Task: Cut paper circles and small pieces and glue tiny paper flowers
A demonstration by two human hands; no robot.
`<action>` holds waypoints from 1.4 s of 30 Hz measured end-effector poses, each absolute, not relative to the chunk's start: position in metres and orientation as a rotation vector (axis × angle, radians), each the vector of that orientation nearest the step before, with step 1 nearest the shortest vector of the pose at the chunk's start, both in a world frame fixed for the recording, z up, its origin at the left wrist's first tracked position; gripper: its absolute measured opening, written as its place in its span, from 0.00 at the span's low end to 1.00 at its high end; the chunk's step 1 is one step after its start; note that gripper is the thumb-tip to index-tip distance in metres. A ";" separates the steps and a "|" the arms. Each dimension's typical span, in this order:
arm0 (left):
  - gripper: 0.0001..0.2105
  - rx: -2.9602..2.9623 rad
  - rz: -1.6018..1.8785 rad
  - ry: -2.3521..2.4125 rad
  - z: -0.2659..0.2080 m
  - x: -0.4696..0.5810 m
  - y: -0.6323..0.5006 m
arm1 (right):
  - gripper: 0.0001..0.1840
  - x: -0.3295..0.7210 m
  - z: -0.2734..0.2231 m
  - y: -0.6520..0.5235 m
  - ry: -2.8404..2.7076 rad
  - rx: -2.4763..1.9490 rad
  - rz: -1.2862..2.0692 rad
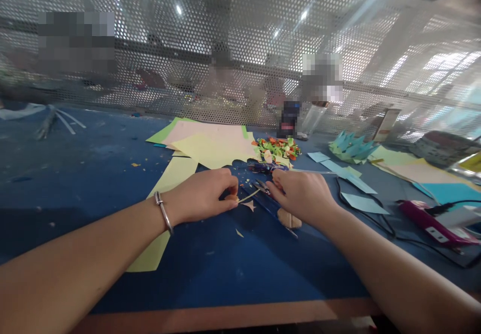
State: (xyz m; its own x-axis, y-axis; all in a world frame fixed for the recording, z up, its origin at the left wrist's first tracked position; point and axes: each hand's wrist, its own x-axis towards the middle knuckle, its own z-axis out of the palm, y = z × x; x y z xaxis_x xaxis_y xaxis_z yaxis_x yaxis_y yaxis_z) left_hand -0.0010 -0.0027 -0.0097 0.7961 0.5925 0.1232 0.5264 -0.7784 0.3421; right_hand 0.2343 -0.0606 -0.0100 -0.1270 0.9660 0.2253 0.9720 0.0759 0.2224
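My left hand (pixel 208 194), a silver bangle at its wrist, pinches one end of a thin yellow paper strip (pixel 248 196). The strip runs right toward the dark tip of a small metal-tipped tool (pixel 262 186). My right hand (pixel 300 189) is closed at that tool; its fingers hide most of it, so its kind is unclear. Just beyond lies a blue-handled tool (pixel 263 167). Under my right hand are a long blue tool (pixel 265 205) and a tan rounded piece (pixel 289 219). A small pale paper scrap (pixel 248 205) lies below the strip.
Yellow and pink paper sheets (pixel 210 146) lie beyond my left hand. A pile of green and orange paper pieces (pixel 278 148) is behind the tools. To the right are a blue folded-paper form (pixel 351 147), blue paper pieces (pixel 364 204), a magenta power strip (pixel 432 224) and black cables.
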 end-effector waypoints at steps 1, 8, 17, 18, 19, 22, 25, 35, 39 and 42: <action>0.07 2.694 0.315 0.868 -0.010 0.000 -0.004 | 0.17 0.235 -0.010 -0.060 -2.285 -2.065 -0.485; 0.05 2.680 0.257 0.848 -0.005 0.003 -0.010 | 0.13 0.241 -0.013 -0.056 -2.212 -1.910 -0.405; 0.04 2.699 0.288 0.825 -0.005 0.002 -0.008 | 0.09 0.245 -0.013 -0.054 -2.148 -1.866 -0.357; 0.04 2.702 0.318 0.813 -0.004 0.003 -0.008 | 0.09 0.245 -0.014 -0.054 -2.153 -1.863 -0.349; 0.04 2.706 0.360 0.807 -0.004 0.003 -0.009 | 0.09 0.245 -0.014 -0.053 -2.155 -1.854 -0.342; 0.05 2.702 0.498 0.815 -0.004 0.003 -0.008 | 0.07 0.245 -0.016 -0.053 -2.151 -1.807 -0.334; 0.05 2.695 0.600 0.797 -0.005 0.003 -0.007 | 0.08 0.245 -0.017 -0.053 -2.144 -1.826 -0.335; 0.05 2.702 0.696 0.748 -0.005 0.005 -0.008 | 0.17 0.245 -0.021 -0.052 -2.139 -1.772 -0.285; 0.05 2.698 0.701 0.755 -0.006 0.005 -0.007 | 0.18 0.245 -0.021 -0.052 -2.137 -1.787 -0.268; 0.05 2.694 0.702 0.754 -0.005 0.004 -0.008 | 0.19 0.244 -0.020 -0.052 -2.136 -1.794 -0.268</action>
